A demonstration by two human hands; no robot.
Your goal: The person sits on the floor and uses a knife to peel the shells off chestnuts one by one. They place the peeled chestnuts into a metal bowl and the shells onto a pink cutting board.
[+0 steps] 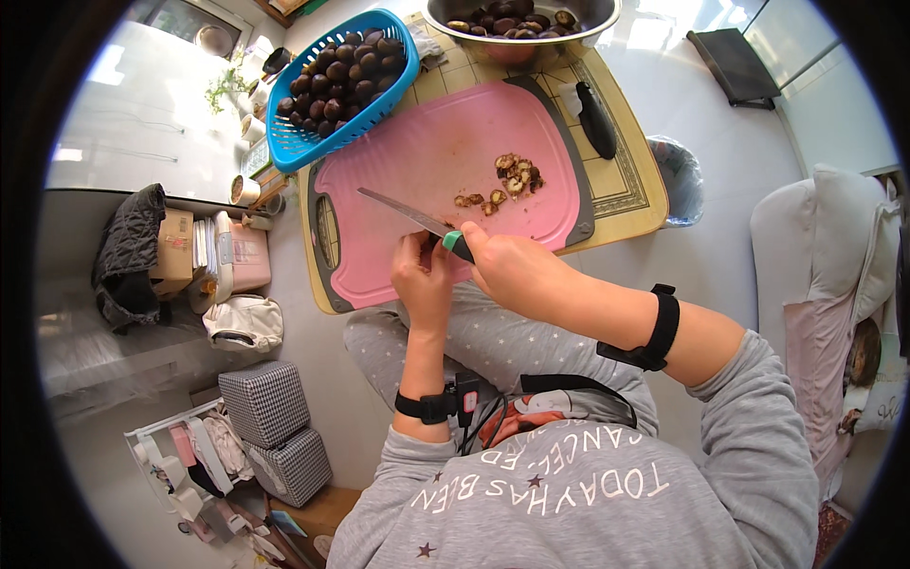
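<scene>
My right hand (pixel 508 267) grips the green-and-black handle of a kitchen knife (pixel 398 206). Its blade points to the far left above a pink cutting board (pixel 398 167) with grey ends. Close under the blade, my left hand (pixel 421 274) pinches a small dark piece, mostly hidden by the fingers, which looks like a water chestnut. Brown-and-pale trimmings (pixel 517 174) lie in a small heap on the board's right half, with a few loose bits beside them. Behind the board's left side, a blue plastic basket (pixel 284 153) holds many dark brown water chestnuts (pixel 333 109).
A metal bowl (pixel 526 50) at the back holds more, some with pale cut faces. A black-handled kitchen tool (pixel 596 122) lies right of the board on the yellow patterned table (pixel 633 178). A lined bin (pixel 679 181) stands off the table's right edge. Checked boxes (pixel 264 400) sit on the left.
</scene>
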